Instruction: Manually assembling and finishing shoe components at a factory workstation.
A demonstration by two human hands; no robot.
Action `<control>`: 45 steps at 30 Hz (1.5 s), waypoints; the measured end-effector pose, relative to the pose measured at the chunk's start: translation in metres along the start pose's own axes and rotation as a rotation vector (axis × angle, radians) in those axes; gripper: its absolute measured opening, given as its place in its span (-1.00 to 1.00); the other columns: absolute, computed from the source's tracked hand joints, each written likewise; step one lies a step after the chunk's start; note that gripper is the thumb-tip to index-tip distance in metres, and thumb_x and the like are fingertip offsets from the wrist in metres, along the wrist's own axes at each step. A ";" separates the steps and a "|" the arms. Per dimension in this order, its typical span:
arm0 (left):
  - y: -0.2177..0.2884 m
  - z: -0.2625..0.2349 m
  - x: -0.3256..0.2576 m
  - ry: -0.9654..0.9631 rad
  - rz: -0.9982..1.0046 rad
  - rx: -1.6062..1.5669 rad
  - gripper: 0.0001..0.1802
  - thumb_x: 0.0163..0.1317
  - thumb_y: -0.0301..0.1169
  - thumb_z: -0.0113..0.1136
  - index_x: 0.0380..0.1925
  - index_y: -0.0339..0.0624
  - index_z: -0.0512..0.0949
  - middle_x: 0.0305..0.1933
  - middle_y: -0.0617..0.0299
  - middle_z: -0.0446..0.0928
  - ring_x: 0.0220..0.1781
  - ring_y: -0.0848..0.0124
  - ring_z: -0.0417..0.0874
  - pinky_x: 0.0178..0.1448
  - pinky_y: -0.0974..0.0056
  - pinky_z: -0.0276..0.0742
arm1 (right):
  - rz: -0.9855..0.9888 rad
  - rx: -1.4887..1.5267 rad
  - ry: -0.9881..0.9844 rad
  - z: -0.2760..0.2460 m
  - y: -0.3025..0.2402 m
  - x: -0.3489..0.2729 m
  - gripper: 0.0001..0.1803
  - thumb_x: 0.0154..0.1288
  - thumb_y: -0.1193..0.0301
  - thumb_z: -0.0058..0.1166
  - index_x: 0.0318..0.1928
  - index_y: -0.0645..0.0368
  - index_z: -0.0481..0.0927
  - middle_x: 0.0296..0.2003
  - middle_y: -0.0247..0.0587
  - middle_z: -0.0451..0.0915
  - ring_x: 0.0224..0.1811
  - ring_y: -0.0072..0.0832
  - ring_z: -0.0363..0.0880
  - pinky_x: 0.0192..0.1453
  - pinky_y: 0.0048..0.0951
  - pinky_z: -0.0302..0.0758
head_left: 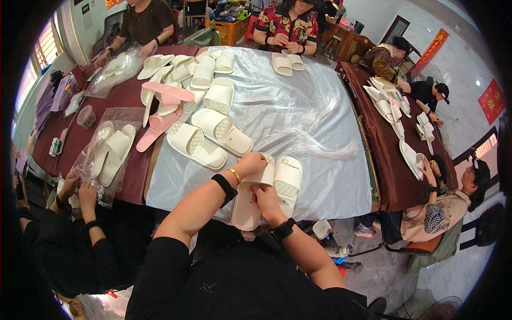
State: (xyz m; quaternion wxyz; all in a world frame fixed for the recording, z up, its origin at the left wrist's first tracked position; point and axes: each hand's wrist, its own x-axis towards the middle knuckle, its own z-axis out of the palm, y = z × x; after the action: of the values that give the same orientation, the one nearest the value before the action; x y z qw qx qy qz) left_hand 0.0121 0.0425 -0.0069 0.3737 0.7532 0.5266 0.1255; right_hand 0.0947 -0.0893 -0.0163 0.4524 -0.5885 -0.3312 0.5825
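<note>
At the near edge of the table a white slipper [245, 212] is between my two hands, its plain sole end toward me. My left hand [252, 164] is closed on the slipper's strap from the far side. Nearer to me, the fingers of my right hand [268, 205] are pinched together at the strap's near edge; any small thing between them is hidden. A second white slipper [288, 180] lies right beside it, its quilted insole showing. Two more white slippers [198, 145] [223, 132] rest just left of my hands.
Pale sheeting [266, 106] covers my table, with bundles of fine clear strands [325, 146] on its right. White and pink slippers [160, 125] are heaped on the left. Co-workers sit around; a person's hands [80, 189] at left hold a bagged slipper pair [114, 152]. Another table [426, 184] stands right.
</note>
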 end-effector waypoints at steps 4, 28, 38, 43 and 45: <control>-0.005 -0.002 0.004 -0.062 0.039 -0.264 -0.69 0.06 -0.31 0.16 -0.29 -0.34 0.62 -0.35 0.06 0.63 -0.34 0.29 0.61 -0.19 0.26 0.51 | 0.008 -0.006 -0.010 0.000 -0.006 -0.002 -0.78 0.36 0.35 -0.09 -0.34 0.23 0.51 -0.68 -0.36 0.39 -0.79 -0.65 0.23 -0.75 -0.58 0.11; 0.027 -0.009 -0.001 0.322 0.281 -0.300 -0.75 0.13 -0.32 0.11 -0.38 -0.33 0.57 -0.39 0.00 0.61 -0.35 0.23 0.62 -0.23 0.24 0.50 | -0.566 -1.044 0.173 -0.077 -0.061 -0.094 -0.85 0.20 0.40 0.05 -0.34 0.23 0.57 -0.50 0.04 0.58 -0.43 -0.02 0.57 -0.35 -0.14 0.47; 0.038 0.024 0.004 -0.099 0.478 -0.207 -0.78 0.22 -0.35 0.03 -0.28 -0.31 0.49 -0.28 -0.08 0.56 -0.21 0.05 0.56 -0.12 0.15 0.43 | -0.693 -0.997 0.083 -0.078 -0.010 -0.044 -0.89 0.17 0.43 0.07 -0.34 0.21 0.57 -0.44 -0.01 0.58 -0.42 -0.06 0.56 -0.33 -0.19 0.49; 0.035 0.026 0.003 -0.091 0.432 -0.185 -0.78 0.22 -0.35 0.03 -0.29 -0.31 0.48 -0.29 -0.08 0.56 -0.21 0.05 0.56 -0.13 0.14 0.43 | -0.745 -1.120 0.258 -0.082 -0.005 -0.031 -0.86 0.17 0.45 0.04 -0.25 0.20 0.53 -0.38 -0.03 0.56 -0.33 -0.07 0.53 -0.27 -0.17 0.48; 0.034 0.025 0.002 -0.082 0.403 -0.181 -0.78 0.22 -0.35 0.04 -0.29 -0.31 0.48 -0.29 -0.08 0.56 -0.21 0.06 0.56 -0.13 0.14 0.43 | -0.740 -1.246 0.255 -0.079 -0.003 -0.035 -0.81 0.14 0.46 0.03 -0.21 0.21 0.49 -0.34 -0.02 0.52 -0.27 -0.05 0.49 -0.22 -0.14 0.46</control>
State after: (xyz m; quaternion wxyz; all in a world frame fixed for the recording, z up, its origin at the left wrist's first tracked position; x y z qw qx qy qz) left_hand 0.0514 0.0277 -0.0008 0.4283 0.8110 0.3365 0.2135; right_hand 0.1694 -0.1317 -0.0073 0.2359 -0.6493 -0.7227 0.0224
